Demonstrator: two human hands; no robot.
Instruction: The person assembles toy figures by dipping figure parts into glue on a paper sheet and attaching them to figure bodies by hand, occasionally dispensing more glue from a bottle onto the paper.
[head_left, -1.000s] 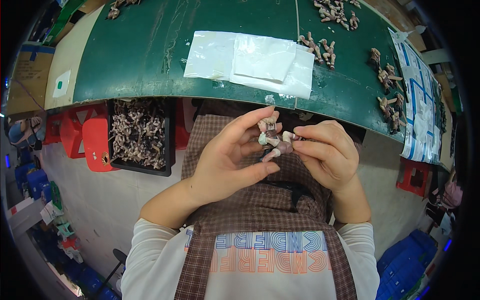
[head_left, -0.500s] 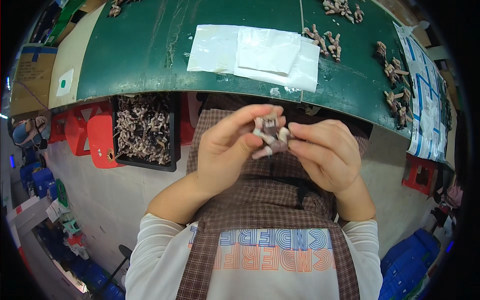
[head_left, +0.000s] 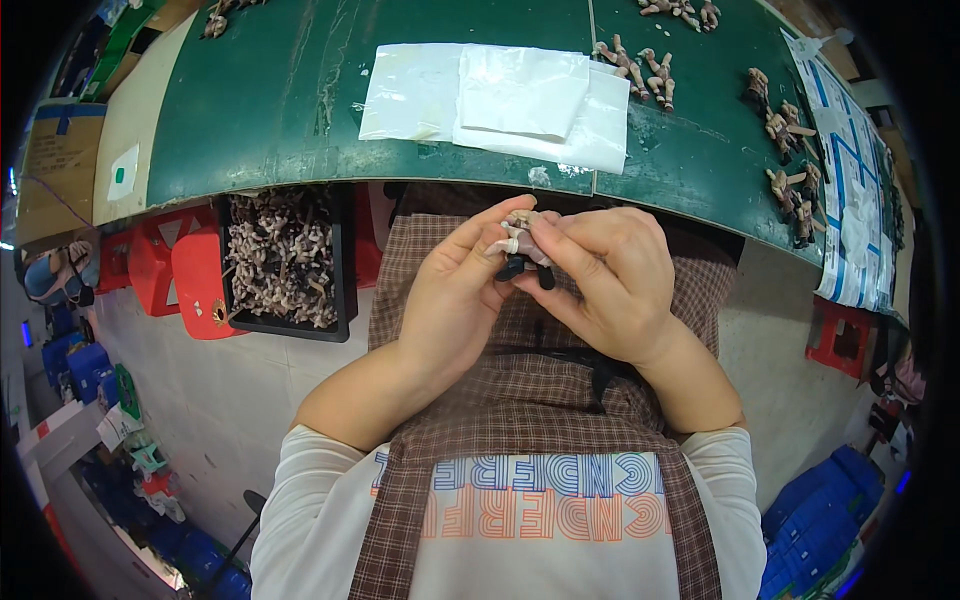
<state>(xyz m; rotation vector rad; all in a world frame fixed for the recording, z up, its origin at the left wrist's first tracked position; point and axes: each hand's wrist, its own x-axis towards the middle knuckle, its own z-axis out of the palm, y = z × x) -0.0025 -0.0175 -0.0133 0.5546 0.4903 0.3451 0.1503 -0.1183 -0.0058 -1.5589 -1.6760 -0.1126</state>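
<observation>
Above my lap, just off the table's near edge, I hold a small painted figurine (head_left: 524,246) with pale limbs, a mauve-grey body and black feet. My left hand (head_left: 455,275) is closed round its left side, thumb and fingers pinching it. From the other side my right hand (head_left: 610,280) grips it too, with the thumb and index finger pressed on its upper part. The fingers cover part of the figurine. To the left, a black tray (head_left: 348,270) is heaped with many similar small figurines (head_left: 280,260).
The green table (head_left: 270,110) bears white sheets (head_left: 400,95) near its front edge. More figurines (head_left: 660,80) lie at the back right and along the right side (head_left: 790,130), beside a blue-striped white sheet (head_left: 850,170). Red stools (head_left: 200,275) stand left; blue crates (head_left: 825,520) are at lower right.
The figurine has been turned so that its black feet now point down toward me. My right hand has moved left and closed in against my left hand.
</observation>
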